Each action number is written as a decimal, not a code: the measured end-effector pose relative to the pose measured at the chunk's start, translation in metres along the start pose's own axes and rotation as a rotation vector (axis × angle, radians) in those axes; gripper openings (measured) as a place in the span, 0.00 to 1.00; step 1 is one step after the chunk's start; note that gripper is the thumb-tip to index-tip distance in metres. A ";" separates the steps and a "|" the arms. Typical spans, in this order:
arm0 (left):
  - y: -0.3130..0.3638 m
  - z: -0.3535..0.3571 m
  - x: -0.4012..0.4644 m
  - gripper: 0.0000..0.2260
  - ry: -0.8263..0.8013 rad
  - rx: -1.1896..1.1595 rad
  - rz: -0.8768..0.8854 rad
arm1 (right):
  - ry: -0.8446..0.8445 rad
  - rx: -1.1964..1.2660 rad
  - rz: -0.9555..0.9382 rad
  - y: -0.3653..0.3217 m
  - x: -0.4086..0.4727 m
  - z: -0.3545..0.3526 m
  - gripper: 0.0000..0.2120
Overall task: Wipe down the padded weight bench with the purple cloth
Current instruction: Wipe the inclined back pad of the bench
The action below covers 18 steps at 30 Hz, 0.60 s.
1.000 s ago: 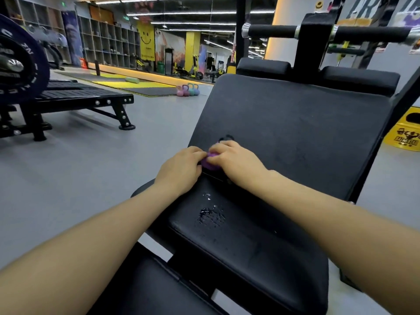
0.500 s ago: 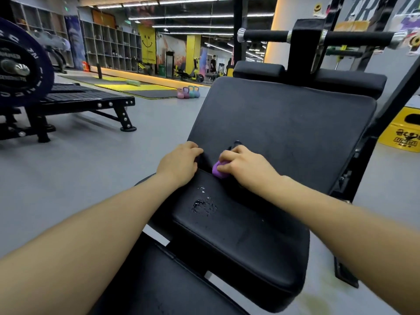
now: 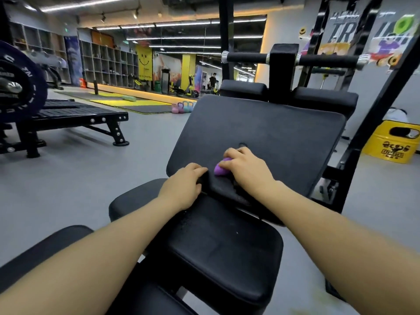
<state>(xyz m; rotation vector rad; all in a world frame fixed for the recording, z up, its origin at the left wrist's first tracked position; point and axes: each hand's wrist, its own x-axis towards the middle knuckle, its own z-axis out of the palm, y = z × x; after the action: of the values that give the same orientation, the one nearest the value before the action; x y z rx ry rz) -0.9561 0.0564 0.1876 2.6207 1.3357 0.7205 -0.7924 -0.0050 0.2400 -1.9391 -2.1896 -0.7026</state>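
Right hand (image 3: 246,169): curled over balled cloth (image 3: 221,168), pressing it onto backrest (image 3: 272,133) to scrub. Left hand (image 3: 184,185): fingers bent, gripping the pad's lower edge beside it, likely steadying.

Upper back pad (image 3: 261,130) of worktop bare, open for passage above both hands. Crossbar handles (image 3: 293,59) and headrest pads (image 3: 288,96) block top edge. Black frame post (image 3: 372,114) bounds right side. Left side open over grey floor (image 3: 91,169).

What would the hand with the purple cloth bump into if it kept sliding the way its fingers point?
Probably nothing soon: the right hand with the purple cloth points up the backrest pad, so it would likely first reach the black headrest pads.
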 end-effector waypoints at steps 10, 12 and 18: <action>0.002 -0.002 -0.003 0.21 -0.004 0.023 0.017 | 0.038 -0.130 0.061 0.029 -0.047 -0.004 0.15; 0.004 -0.005 -0.002 0.21 -0.033 0.052 0.011 | 0.065 -0.143 0.113 0.038 -0.011 -0.005 0.13; 0.021 -0.018 0.002 0.17 -0.057 0.111 0.000 | 0.095 -0.125 0.091 0.030 -0.054 -0.003 0.14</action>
<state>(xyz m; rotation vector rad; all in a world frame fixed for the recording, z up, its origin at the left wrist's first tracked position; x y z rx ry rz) -0.9482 0.0436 0.2107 2.7038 1.3983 0.5836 -0.7557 -0.0535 0.2290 -2.0042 -2.0342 -0.9160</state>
